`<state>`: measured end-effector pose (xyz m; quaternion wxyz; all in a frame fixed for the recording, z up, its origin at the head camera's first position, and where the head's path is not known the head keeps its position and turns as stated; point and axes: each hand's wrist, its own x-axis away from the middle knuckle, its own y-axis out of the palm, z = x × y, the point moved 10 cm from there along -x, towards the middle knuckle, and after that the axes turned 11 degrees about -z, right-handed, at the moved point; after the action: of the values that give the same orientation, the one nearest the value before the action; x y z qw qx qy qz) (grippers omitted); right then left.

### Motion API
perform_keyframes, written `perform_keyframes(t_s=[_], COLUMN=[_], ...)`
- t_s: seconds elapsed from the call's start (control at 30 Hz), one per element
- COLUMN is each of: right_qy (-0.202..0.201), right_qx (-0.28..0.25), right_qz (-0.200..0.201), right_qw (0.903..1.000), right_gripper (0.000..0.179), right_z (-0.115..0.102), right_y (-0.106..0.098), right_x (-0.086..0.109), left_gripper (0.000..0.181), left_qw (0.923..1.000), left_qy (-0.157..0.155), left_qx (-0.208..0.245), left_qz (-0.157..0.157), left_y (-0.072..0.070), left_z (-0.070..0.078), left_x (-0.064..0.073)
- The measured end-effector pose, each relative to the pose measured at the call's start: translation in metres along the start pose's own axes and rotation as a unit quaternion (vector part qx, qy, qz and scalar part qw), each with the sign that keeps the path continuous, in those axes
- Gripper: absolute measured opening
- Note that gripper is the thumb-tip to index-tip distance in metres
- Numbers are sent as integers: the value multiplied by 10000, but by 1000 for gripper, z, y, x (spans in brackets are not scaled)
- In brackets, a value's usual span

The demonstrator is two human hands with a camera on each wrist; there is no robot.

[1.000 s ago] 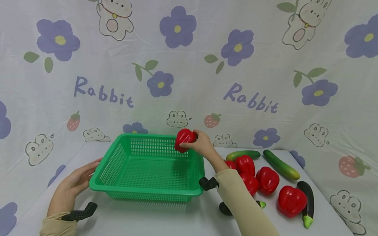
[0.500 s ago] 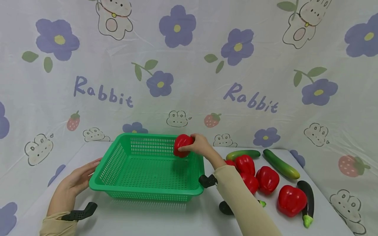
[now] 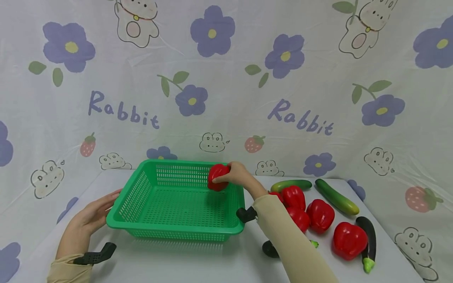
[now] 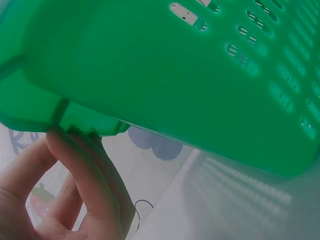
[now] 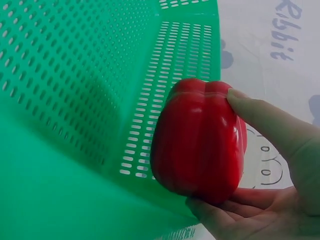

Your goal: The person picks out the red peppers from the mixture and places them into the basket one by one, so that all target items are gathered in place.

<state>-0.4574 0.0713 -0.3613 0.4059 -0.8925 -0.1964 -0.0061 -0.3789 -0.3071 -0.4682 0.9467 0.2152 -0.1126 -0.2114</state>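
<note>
My right hand point(image 3: 240, 175) holds a red bell pepper point(image 3: 218, 177) just inside the back right corner of a green plastic basket point(image 3: 177, 226). In the right wrist view, the thumb lies on the upper end of the pepper point(image 5: 197, 142) and the fingers reach under its lower end, beside the slotted wall. At the basket's left side, my left hand point(image 3: 93, 214) touches the outer rim. The left wrist view shows its bent fingertips point(image 4: 55, 134) up against the underside of the rim. The basket floor has nothing on it.
Several red bell peppers point(image 3: 349, 241) lie on the white table point(image 3: 170, 267) at right. Around them are two cucumbers point(image 3: 337, 197), an eggplant point(image 3: 368, 236) and a dark rounded thing point(image 3: 270, 249) partly behind the right sleeve point(image 3: 288, 236). A rabbit-print cloth point(image 3: 226, 78) hangs behind.
My right hand has lowered the red bell pepper from above the basket's back right rim into that corner, slightly leftward. The left hand and the basket stay put.
</note>
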Motion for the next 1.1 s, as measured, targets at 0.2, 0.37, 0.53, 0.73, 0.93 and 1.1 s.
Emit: perform_keyframes(t_s=[0.2,0.37,0.53,0.73,0.93,1.1], right_qy=[-16,31,51,258,305,326], right_qx=[83,101,89,300,491,442], right_qz=[-59,-35,-91,-140,-121,-136], right_qw=[9999,9999,9999,9991,9983,9984], right_gripper=[59,58,57,57,53,53], right_z=[-2,-1,0,2,3,3], right_y=[4,6,11,16,19,22], right_x=[-2,-6,-10,-11,-13,-12], left_gripper=[31,31,30,28,27,28], left_qw=[10000,10000,9998,9990,9987,9989], left_qy=[10,-14,-26,-69,-90,-99], left_qx=[-12,-2,-193,-365,-406,-372], left_qz=[-13,10,83,245,291,251], left_y=[0,0,-3,-7,-7,-7], left_z=[0,0,0,-1,0,-1], left_x=[1,1,1,1,1,1])
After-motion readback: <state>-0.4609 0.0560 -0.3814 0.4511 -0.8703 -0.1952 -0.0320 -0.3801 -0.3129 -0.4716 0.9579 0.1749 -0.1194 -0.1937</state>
